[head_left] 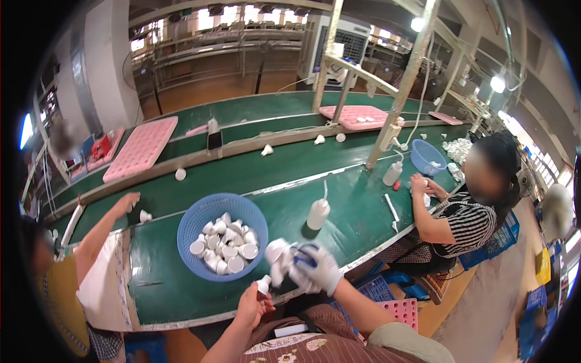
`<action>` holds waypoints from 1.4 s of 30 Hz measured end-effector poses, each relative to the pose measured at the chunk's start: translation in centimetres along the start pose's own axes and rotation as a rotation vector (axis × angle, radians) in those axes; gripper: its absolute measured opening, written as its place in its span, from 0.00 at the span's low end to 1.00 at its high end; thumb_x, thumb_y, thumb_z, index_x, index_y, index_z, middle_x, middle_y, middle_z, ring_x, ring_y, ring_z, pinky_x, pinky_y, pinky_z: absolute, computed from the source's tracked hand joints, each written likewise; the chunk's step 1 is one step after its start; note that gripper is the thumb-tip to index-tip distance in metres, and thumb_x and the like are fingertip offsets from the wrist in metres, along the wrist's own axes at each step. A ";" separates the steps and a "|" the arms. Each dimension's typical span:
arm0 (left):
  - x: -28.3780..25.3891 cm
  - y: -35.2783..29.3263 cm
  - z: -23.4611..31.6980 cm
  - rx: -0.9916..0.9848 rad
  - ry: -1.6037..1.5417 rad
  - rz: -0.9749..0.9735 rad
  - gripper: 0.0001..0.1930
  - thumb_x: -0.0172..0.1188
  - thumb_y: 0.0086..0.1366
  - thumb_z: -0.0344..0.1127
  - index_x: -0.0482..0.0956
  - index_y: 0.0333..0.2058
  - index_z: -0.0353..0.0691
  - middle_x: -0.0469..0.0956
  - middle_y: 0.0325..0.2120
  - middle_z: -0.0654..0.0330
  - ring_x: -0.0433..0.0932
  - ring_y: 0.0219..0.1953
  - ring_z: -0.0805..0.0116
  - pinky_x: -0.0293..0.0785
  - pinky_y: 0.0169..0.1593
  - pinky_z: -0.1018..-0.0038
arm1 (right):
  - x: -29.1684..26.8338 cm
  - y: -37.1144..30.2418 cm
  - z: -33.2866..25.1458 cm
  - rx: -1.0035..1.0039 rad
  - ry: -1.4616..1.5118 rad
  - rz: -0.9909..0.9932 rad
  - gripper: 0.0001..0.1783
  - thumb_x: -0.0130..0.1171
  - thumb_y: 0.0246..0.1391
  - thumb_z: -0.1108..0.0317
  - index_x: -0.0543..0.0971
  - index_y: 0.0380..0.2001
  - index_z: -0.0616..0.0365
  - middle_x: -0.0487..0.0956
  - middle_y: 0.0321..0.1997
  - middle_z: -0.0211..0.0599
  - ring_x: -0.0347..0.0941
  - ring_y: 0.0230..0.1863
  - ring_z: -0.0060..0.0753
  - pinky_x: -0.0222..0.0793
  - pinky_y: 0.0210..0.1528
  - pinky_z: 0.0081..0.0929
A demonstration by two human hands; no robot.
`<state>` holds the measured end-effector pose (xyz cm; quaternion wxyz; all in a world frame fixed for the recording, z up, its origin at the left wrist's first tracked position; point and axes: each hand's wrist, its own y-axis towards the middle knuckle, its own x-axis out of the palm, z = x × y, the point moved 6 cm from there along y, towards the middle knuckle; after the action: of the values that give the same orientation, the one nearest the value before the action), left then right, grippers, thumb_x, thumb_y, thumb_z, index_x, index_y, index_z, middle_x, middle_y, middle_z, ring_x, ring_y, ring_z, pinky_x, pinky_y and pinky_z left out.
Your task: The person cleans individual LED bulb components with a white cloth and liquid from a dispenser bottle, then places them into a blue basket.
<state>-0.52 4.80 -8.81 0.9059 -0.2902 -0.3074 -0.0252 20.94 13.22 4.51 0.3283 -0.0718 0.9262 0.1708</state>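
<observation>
My left hand (251, 307), bare, is closed on a small white cup-shaped plastic part (263, 282) with a narrow neck, which looks like a bulb housing. Just right of it, my right hand (322, 270) wears a white glove. Its fingers curl round something dark blue (305, 256) that I cannot make out. White cloth-like material (277, 257), blurred, shows at those fingertips. Beside both hands stands a round blue plastic basket (187, 257) with several similar white parts (223, 245) heaped in it. A white squeeze bottle (318, 213) with a thin spout stands beyond my right hand.
The green conveyor belt (227, 169) beyond carries scattered white parts. A co-worker (466, 212) sits at the right by another blue basket (427, 158); another person's arm (97, 242) reaches in from the left. Tweezers (148, 283) lie left of my basket. A metal post (402, 85) rises right.
</observation>
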 end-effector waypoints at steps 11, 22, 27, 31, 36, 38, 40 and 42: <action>9.1 -2.9 2.8 0.486 0.724 -0.104 0.16 0.52 0.73 0.40 0.69 0.48 0.31 0.78 0.27 0.57 0.80 0.24 0.68 0.78 0.31 0.72 | 2.8 -1.5 -2.0 0.164 0.176 -0.362 0.16 0.52 0.65 0.59 0.79 0.46 0.59 0.81 0.41 0.53 0.77 0.44 0.57 0.72 0.48 0.40; 2.4 2.1 20.8 0.638 0.686 0.257 0.12 0.56 0.70 0.37 0.69 0.37 0.32 0.72 0.23 0.59 0.71 0.16 0.74 0.75 0.20 0.75 | 1.6 -1.5 9.3 0.270 -0.321 -0.067 0.21 0.52 0.61 0.49 0.77 0.51 0.47 0.82 0.45 0.44 0.78 0.46 0.52 0.73 0.48 0.45; -3.0 9.4 30.5 0.600 0.430 0.364 0.20 0.54 0.71 0.49 0.70 0.38 0.33 0.73 0.26 0.60 0.74 0.21 0.73 0.75 0.24 0.75 | 1.8 -1.1 8.8 0.256 -0.316 0.035 0.19 0.55 0.59 0.53 0.79 0.50 0.46 0.82 0.43 0.43 0.79 0.43 0.51 0.73 0.46 0.44; -3.5 12.4 31.5 0.667 0.387 0.377 0.21 0.56 0.69 0.49 0.72 0.46 0.35 0.75 0.31 0.61 0.77 0.28 0.75 0.75 0.30 0.76 | 2.1 -1.5 9.6 0.252 -0.332 0.010 0.19 0.53 0.60 0.51 0.77 0.50 0.46 0.81 0.44 0.42 0.79 0.44 0.50 0.73 0.47 0.44; -5.9 12.8 26.0 0.740 1.359 0.463 0.24 0.64 0.59 0.41 0.76 0.53 0.37 0.81 0.40 0.55 0.80 0.37 0.56 0.77 0.44 0.65 | 2.7 -1.2 9.8 0.232 -0.317 -0.019 0.19 0.53 0.60 0.51 0.78 0.50 0.46 0.81 0.44 0.42 0.79 0.44 0.50 0.73 0.46 0.44; -3.0 11.2 22.6 0.663 1.821 0.323 0.26 0.65 0.54 0.40 0.78 0.51 0.36 0.82 0.40 0.49 0.80 0.41 0.46 0.75 0.51 0.58 | 2.1 -1.3 9.7 0.220 -0.312 0.040 0.19 0.54 0.60 0.52 0.78 0.50 0.46 0.81 0.43 0.42 0.79 0.43 0.50 0.74 0.46 0.44; -1.3 9.7 22.1 0.652 1.816 0.356 0.26 0.65 0.53 0.41 0.79 0.51 0.38 0.82 0.39 0.48 0.80 0.42 0.46 0.75 0.51 0.56 | 1.5 -1.3 9.3 0.231 -0.306 0.063 0.18 0.56 0.59 0.53 0.79 0.50 0.47 0.82 0.40 0.44 0.78 0.42 0.51 0.73 0.45 0.43; -1.4 9.1 22.2 0.639 1.812 0.403 0.26 0.66 0.53 0.41 0.79 0.51 0.40 0.82 0.38 0.47 0.80 0.42 0.45 0.75 0.51 0.55 | 1.7 -1.2 9.4 0.230 -0.303 0.052 0.18 0.56 0.60 0.52 0.79 0.50 0.46 0.82 0.40 0.43 0.79 0.42 0.51 0.73 0.45 0.43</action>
<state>-11.70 24.20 0.00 0.8221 0.0509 0.5670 0.0013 25.43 15.46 -3.69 0.4657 0.0168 0.8811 0.0809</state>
